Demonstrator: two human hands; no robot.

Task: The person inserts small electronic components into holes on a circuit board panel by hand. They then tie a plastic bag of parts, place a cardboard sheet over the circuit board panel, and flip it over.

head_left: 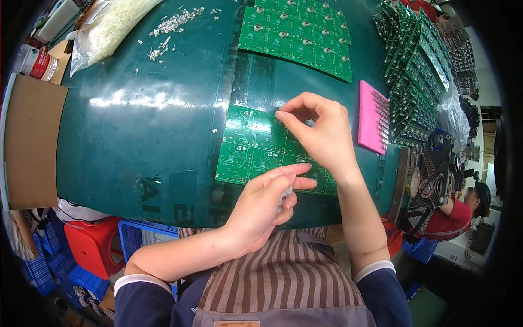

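Both hands are held over a green panel of small printed circuit boards (256,147) that lies flat at the centre of the frame on the dark green bench (136,136). The right hand (321,131) is pinched, thumb and forefinger together, at the panel's upper right edge; whether a part is gripped between them cannot be told. The left hand (267,204) is loosely curled at the panel's lower edge, forefinger stretched out, around a small clump of whitish parts (286,196).

A second green panel with fitted parts (297,35) is seen at the upper middle, loose clear components (169,30) and a clear bag of white parts (111,24) at the upper left, a pink foam block (373,117) just right of the right hand, and stacked green boards (417,71) at the upper right. A brown cardboard sheet (32,141) lies at the left edge, and another person in red (455,215) is seen at the lower right.

Judged from this, a part could be seated in the wrong holes or bent if pressed askew, since the panel is not held down firmly. Parts could also slip from the loosely cupped left hand and scatter.
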